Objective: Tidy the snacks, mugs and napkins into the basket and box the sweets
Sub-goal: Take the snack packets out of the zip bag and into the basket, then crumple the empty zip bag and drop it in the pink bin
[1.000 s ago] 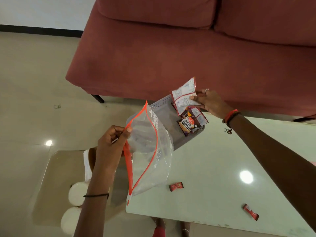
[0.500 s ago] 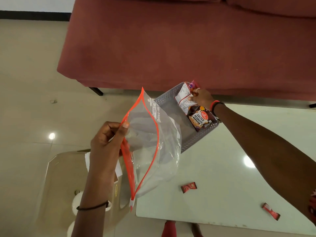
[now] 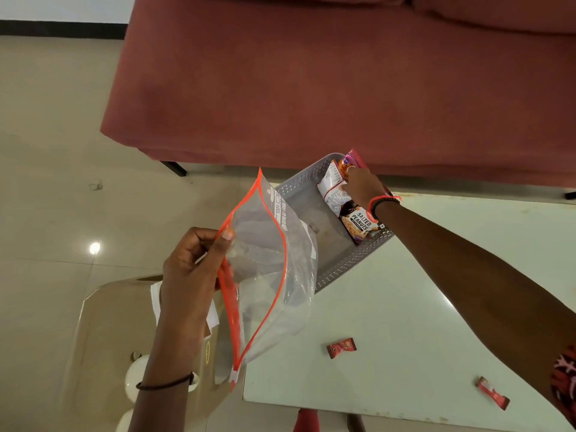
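A grey perforated basket (image 3: 343, 269) stands on the far left corner of the white table (image 3: 405, 307). Inside it lie a salted peanuts packet (image 3: 358, 224), a white and red snack packet (image 3: 333, 191) and an orange and purple packet (image 3: 349, 162). My right hand (image 3: 364, 188) reaches into the basket, its fingers curled on the white packet. My left hand (image 3: 190, 275) pinches the orange seal of a clear zip bag (image 3: 268, 269), holding it open in the air beside the basket. Two red wrapped sweets (image 3: 341, 347) (image 3: 492, 397) lie on the table near its front edge.
A red sofa (image 3: 311, 88) runs along the far side of the table. To the left, a lower tinted glass surface (image 3: 103, 322) has white napkins (image 3: 155, 299) and white mugs (image 3: 137, 378) partly hidden by my left arm. Tiled floor lies beyond.
My right hand has brought the white packet down from above the basket into it, beside the peanuts packet. My left hand keeps holding the bag open.
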Demonstrator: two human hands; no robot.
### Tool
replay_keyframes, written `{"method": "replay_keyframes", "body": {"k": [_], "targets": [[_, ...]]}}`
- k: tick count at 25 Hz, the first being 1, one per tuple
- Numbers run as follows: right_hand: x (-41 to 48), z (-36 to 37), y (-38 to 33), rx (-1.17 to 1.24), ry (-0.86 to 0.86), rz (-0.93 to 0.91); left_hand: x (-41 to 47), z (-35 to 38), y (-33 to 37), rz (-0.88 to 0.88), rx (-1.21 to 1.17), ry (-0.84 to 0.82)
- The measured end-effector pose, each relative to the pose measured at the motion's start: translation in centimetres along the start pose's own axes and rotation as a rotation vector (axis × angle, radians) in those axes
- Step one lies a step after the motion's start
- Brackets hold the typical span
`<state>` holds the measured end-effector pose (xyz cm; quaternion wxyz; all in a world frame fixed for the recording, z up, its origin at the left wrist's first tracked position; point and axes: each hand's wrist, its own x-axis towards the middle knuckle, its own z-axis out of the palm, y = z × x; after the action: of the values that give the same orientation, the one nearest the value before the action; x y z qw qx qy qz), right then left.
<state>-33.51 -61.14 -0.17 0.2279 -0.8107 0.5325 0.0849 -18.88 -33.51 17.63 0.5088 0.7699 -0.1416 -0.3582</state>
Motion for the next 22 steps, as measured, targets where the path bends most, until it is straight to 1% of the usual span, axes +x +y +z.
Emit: {"method": "replay_keyframes", "body": {"k": [2,4,5,6,7,8,9,10,12,13,15,17,18,19,20,22], "targets": [[-0.4,-1.2,0.0,-0.082,0.070,-0.003,-0.3,0.3,0.0,0.013,0.009,0.002],[-1.4,-2.7,0.3,-0.129,0.095,-0.023,-0.8,0.7,0.1,0.021,0.016,0.002],[-2.4,-3.5,0.5,-0.137,0.063,-0.069,-1.1,0.9,0.1,0.028,0.022,0.002],[-3.9,-3.9,0.8,-0.137,-0.011,-0.156,-1.5,1.1,0.2,0.035,0.035,-0.004],[-5.7,-4.0,1.0,-0.123,-0.120,-0.266,-1.9,1.4,0.4,0.044,0.055,-0.019],[-8.1,-3.8,0.9,-0.083,-0.220,-0.373,-2.3,1.8,0.7,0.054,0.078,-0.054],[-10.6,-3.3,0.6,-0.019,-0.278,-0.454,-2.8,2.1,0.9,0.065,0.089,-0.107],[-13.0,-2.8,0.4,0.074,-0.288,-0.495,-3.4,2.6,1.2,0.076,0.087,-0.168],[-16.5,-1.8,0.0,0.299,-0.278,-0.465,-4.7,3.5,1.7,0.100,0.099,-0.272],[-17.9,-1.6,0.1,0.419,-0.273,-0.435,-5.4,3.9,1.8,0.115,0.127,-0.298],[-20.5,-1.9,1.1,0.671,-0.321,-0.270,-6.7,4.5,2.0,0.144,0.181,-0.296],[-22.9,-2.9,2.6,0.906,-0.468,-0.053,-7.5,4.5,2.0,0.177,0.264,-0.229],[-24.1,-3.4,3.4,1.011,-0.547,0.011,-7.8,4.5,1.9,0.203,0.346,-0.178],[-25.1,-4.0,4.2,1.104,-0.599,0.036,-8.0,4.6,1.7,0.227,0.449,-0.127],[-26.2,-4.8,5.1,1.186,-0.613,0.049,-8.5,4.8,1.7,0.237,0.537,-0.076],[-27.9,-6.4,6.3,1.263,-0.538,0.099,-10.2,5.2,1.9,0.234,0.640,0.056]]}}
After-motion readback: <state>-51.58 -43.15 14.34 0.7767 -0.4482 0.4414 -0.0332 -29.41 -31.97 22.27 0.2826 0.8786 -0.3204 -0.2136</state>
